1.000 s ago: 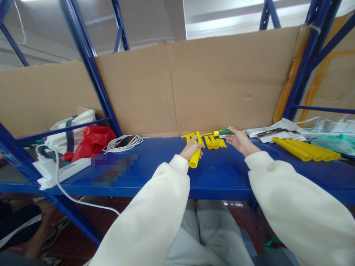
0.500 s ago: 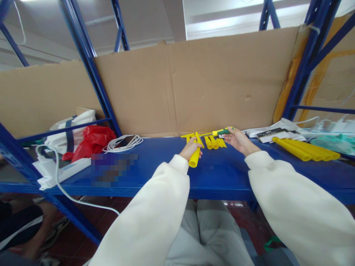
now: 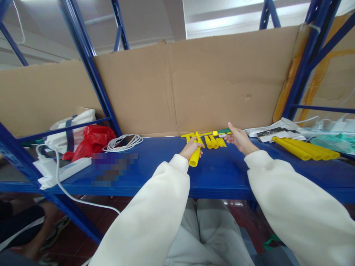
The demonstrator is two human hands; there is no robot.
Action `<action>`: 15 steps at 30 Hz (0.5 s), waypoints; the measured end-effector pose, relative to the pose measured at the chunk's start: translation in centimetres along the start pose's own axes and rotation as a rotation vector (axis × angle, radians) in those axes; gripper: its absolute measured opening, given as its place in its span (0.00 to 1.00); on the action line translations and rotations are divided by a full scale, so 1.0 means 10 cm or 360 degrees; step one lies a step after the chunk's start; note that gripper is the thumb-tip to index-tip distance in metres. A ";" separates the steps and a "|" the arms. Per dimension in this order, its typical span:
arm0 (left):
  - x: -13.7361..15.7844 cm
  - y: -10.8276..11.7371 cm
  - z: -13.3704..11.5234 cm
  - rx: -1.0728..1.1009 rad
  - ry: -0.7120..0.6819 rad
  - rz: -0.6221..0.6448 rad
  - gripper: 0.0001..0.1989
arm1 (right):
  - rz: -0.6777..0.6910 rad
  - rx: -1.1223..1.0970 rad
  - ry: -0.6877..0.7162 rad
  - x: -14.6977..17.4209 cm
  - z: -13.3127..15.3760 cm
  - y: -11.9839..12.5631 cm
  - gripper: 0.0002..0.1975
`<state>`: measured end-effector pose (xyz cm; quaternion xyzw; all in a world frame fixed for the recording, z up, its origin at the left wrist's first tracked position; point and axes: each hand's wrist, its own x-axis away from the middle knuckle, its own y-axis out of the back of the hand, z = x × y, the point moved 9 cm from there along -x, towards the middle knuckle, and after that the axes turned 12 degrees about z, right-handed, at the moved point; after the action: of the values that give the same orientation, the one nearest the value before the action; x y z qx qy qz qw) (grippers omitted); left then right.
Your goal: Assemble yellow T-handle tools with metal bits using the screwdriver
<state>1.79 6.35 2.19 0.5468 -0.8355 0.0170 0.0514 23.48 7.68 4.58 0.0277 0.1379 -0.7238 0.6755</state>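
My left hand [image 3: 190, 148] is wrapped round a yellow plastic tube [image 3: 195, 159], its open round end facing me. Narrower yellow parts stick up at the tube's far end, partly hidden behind the fingers. A screwdriver [image 3: 223, 131] with a green and yellow handle lies level, its shaft pointing left at those parts. My right hand [image 3: 239, 139] holds the handle's butt end in its fingers, thumb raised; the exact contact is hard to see. Between my hands, several short yellow tubes [image 3: 212, 142] and small yellow pieces [image 3: 221, 142] rest on the blue shelf [image 3: 166, 170].
Longer yellow tubes [image 3: 305, 148] lie at right beside a black and white packet [image 3: 273, 135]. At left are a coiled white cable [image 3: 123, 143], a red bag [image 3: 95, 140] and a white power strip [image 3: 66, 171]. Cardboard [image 3: 216, 85] walls the back. A person's leg [image 3: 22, 225] shows lower left.
My right thumb has lifted and the fingers have shifted on the screwdriver handle, which now shows more green on top. My left hand and the yellow tube stay almost in place.
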 end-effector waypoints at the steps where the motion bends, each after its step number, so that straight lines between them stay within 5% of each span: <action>1: 0.00 0.00 0.00 0.0004 -0.0004 -0.0006 0.32 | -0.0017 0.0012 0.0012 0.00 0.00 0.01 0.22; 15: -0.03 0.01 0.01 -0.0103 0.0009 0.0017 0.31 | -0.0135 0.0276 0.0120 0.04 0.07 0.05 0.27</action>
<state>1.81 6.62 2.03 0.5403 -0.8384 -0.0081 0.0714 24.08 7.07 5.10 0.1074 0.1013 -0.7594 0.6336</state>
